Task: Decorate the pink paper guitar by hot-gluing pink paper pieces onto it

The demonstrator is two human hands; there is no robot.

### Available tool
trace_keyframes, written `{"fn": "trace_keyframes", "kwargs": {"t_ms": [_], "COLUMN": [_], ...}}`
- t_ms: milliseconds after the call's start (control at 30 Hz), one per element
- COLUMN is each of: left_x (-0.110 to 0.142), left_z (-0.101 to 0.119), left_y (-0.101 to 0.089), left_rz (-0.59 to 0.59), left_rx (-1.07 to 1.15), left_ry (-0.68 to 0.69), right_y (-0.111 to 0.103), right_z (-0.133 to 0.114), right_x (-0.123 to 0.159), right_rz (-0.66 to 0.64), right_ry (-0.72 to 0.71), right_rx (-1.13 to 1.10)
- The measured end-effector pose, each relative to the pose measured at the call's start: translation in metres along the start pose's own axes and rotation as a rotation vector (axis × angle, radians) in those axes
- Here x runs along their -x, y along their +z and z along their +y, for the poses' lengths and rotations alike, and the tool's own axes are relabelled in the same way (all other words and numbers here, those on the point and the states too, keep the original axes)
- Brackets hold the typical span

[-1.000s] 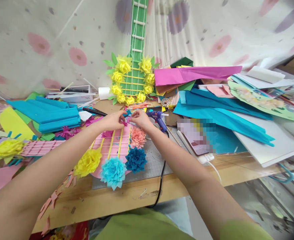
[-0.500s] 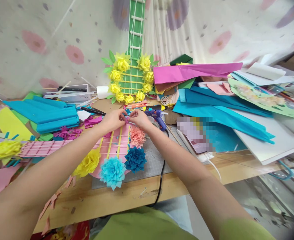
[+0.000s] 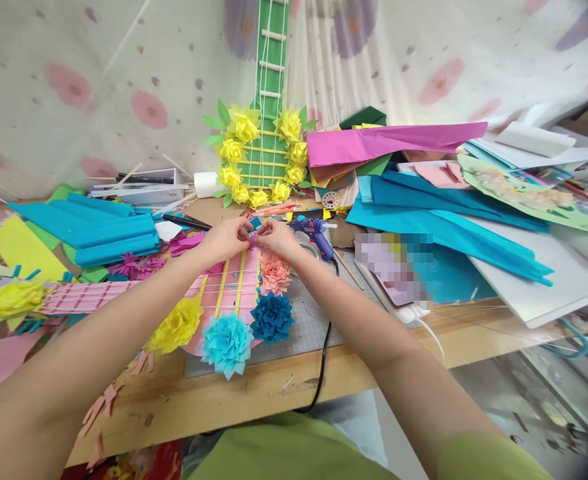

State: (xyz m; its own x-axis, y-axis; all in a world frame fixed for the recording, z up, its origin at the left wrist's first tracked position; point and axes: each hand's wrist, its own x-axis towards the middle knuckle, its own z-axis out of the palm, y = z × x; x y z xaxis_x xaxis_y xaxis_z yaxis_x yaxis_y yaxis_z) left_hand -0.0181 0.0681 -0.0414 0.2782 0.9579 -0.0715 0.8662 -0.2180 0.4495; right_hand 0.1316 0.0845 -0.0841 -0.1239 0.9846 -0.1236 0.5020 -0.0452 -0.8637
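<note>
The pink guitar (image 3: pixel 229 301) lies on the table (image 3: pixel 254 395), under both arms. Over its far edge, the left hand (image 3: pixel 228 239) has bent fingers; whether they pinch, I cannot tell. The right hand (image 3: pixel 279 240) pinches a magenta paper piece (image 3: pixel 253 245). Since half a second, both hands stayed almost in place.

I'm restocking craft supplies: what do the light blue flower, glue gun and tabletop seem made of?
Light blue flower: probably matte paper, given its thin, pointed, layered petals.
Glue gun: likely smooth plastic, by its moulded blue-purple body.
Tabletop: seemingly wood, smooth, tan-toned.
</note>
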Motion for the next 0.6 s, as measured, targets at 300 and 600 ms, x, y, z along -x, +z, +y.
{"fn": "trace_keyframes", "kwargs": {"t_ms": [300,600], "left_x": [-0.008,-0.017], "left_z": [-0.011,-0.017], "left_y": [0.0,0.004], "left_rz": [0.031,-0.14], "left_rx": [0.206,0.322], "left_ry": [-0.02,-0.046], "right_y": [-0.004,-0.008], "right_z": [-0.004,-0.01], "right_x": [0.005,0.011], "right_rz": [-0.015,-0.04], "right_ry": [-0.01,-0.032], "right_rx": [0.03,0.11]}}
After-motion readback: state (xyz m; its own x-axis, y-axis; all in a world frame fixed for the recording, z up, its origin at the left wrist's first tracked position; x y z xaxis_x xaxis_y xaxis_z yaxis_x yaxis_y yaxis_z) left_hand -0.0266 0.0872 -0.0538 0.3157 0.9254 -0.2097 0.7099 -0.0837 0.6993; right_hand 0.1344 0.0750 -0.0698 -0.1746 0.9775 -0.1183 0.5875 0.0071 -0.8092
